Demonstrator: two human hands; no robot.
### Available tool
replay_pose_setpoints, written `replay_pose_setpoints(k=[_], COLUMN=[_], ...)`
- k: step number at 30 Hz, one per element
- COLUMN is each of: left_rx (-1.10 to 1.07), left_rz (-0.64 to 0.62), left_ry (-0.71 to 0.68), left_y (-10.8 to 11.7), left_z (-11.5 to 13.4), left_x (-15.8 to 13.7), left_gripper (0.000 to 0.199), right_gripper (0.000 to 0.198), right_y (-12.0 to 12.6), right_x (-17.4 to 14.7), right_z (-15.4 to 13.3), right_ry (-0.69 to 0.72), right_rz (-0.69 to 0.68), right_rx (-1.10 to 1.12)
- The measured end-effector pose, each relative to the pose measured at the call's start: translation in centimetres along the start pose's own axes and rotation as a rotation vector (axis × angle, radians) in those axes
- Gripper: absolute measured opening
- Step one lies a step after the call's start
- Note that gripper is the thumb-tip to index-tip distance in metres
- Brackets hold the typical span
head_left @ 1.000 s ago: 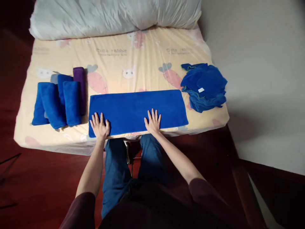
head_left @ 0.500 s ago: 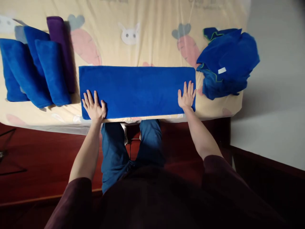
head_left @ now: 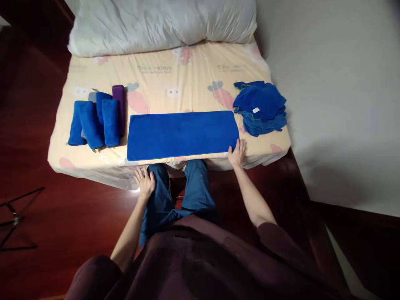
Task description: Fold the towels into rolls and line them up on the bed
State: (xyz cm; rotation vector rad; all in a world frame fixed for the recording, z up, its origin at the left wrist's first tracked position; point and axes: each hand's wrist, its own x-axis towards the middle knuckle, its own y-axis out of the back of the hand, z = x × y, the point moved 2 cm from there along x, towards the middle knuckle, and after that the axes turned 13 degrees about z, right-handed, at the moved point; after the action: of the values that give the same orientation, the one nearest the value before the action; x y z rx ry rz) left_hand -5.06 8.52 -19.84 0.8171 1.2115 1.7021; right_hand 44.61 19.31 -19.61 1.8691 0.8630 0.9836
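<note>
A blue towel (head_left: 183,135), folded into a long flat strip, lies near the front edge of the bed. My right hand (head_left: 237,153) is at its near right corner, thumb on the cloth and fingers curled at the right edge, covering the corner. That end of the towel looks slightly curved. Below the bed's edge, my left hand (head_left: 145,182) is off the towel, fingers apart, beside my left knee. It appears to hold nothing.
Several rolled blue towels (head_left: 90,125) and a purple roll (head_left: 119,108) lie to the left. On the right is a loose heap of blue cloths (head_left: 261,106) with a white tag. A pale quilt (head_left: 162,25) covers the bed's far end. A black stand (head_left: 15,218) is on the floor.
My left hand has left the towel and dropped below the bed's edge. My right hand has moved from lying flat to the near right corner. The view has shifted, showing more of the bed.
</note>
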Motion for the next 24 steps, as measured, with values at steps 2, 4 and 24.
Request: replay_pose_setpoints(k=[2,4,24], left_rx=[0.015,0.059,0.192], left_rz=[-0.088,-0.116,-0.043], left_ry=[0.015,-0.079,-0.239], left_y=[-0.4,-0.5,0.7], left_z=[1.1,2.2,2.1], left_x=[-3.9,-6.8,-9.6], left_gripper=[0.071,0.073,0.076], right_gripper=[0.060,0.053,0.034], right_y=[0.1,-0.1,-2.1], right_x=[-4.0,-8.8,-21.7], right_z=[-3.4,-7.3,-17.5], right_ry=[-0.092,-0.201,-0.833], right_rz=[0.096,0.098,-0.504], right_rx=[0.214,0.479,1.522])
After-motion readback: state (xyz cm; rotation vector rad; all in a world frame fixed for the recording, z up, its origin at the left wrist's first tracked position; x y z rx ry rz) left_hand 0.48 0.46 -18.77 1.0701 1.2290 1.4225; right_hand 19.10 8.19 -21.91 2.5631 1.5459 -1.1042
